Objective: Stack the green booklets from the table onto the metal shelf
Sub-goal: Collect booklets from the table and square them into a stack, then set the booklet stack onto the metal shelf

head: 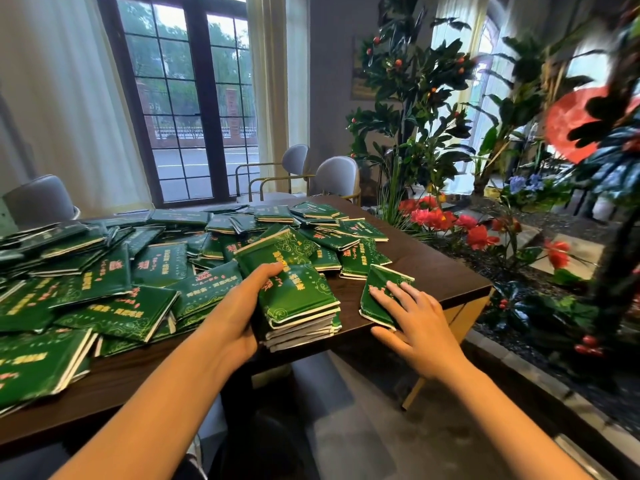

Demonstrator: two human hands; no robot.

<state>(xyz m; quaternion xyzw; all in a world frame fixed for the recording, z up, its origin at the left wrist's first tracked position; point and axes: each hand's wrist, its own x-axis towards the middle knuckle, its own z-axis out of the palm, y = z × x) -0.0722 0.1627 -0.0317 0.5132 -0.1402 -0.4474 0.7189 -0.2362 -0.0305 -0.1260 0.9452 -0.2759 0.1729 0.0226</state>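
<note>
Left hand (239, 313) grips stack (299, 297), booklets (156, 265) crowd table (429, 266) — chairs (337, 176), plants (415, 98) beyond.

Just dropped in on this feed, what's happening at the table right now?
A person is gathering green booklets. The left hand grips a small stack of booklets at the near edge of the dark table, thumb on top. The right hand lies flat, fingers on a loose booklet just right of the stack. Many more scattered booklets cover the table. No metal shelf is in view.
</note>
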